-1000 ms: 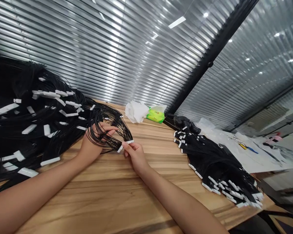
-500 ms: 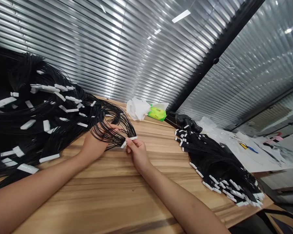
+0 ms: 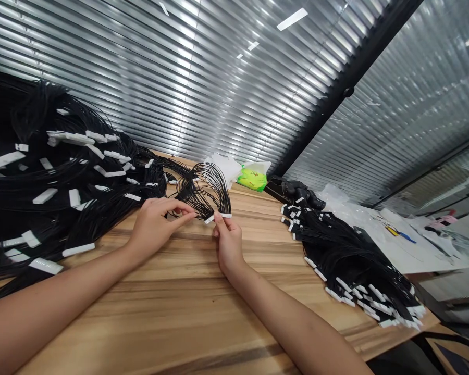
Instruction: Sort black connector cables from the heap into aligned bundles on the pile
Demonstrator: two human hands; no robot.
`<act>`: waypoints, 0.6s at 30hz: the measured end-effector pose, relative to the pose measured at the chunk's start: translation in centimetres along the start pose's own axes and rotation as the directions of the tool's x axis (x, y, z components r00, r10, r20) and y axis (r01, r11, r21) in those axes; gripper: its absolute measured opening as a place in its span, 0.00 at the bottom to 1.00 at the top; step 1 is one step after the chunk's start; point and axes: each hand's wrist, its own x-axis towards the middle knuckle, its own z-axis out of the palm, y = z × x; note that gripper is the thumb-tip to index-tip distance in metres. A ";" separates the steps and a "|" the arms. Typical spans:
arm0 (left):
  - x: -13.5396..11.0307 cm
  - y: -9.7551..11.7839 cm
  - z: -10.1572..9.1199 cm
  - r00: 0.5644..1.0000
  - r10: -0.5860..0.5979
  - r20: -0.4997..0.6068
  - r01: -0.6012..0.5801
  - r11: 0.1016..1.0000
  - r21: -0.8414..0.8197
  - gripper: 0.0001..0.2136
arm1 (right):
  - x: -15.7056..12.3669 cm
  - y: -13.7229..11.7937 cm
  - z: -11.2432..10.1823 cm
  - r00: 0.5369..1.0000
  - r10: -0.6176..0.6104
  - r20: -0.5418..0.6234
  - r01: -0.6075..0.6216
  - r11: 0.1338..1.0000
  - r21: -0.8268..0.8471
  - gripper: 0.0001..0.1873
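Observation:
My right hand [image 3: 230, 242] is closed, with thumb and fingers pinching white plug connectors; one connector [image 3: 209, 220] sticks out on the left and another [image 3: 226, 215] on the right. Black wires [image 3: 214, 179] rise from these connectors in a loop and run back to the left. My left hand [image 3: 156, 219] is beside them, its thumb and index fingertip pressed together on thin black wires close to the left connector. Exactly how many wires are in that pinch is too small to tell.
A large heap of black wire harnesses [image 3: 101, 192] with white connectors covers the left of the wooden table [image 3: 172, 307]. Another bundle [image 3: 336, 250] lies on the right. Behind are a green tissue pack [image 3: 252, 178], crumpled white tissue [image 3: 224, 167] and blue-yellow pliers [image 3: 400, 234].
My right hand has moved slightly right and up with the connectors. My left hand has come out from within the wire loop and now pinches at the wires near the connector.

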 end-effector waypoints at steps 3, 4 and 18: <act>-0.1 0.1 -0.1 0.998 0.004 0.062 -0.002 1.000 -0.027 0.11 | -0.1 -0.1 0.0 1.000 0.004 -0.003 -0.004 1.000 0.000 0.19; -0.1 0.2 -0.1 0.997 -0.003 0.074 0.005 0.999 -0.031 0.11 | -0.1 -0.2 0.1 1.000 0.002 0.000 -0.002 1.000 -0.005 0.20; -0.2 0.5 -0.1 0.992 -0.008 0.126 0.002 0.999 0.042 0.11 | -0.1 -0.4 0.1 1.000 0.000 0.020 0.001 0.997 -0.074 0.21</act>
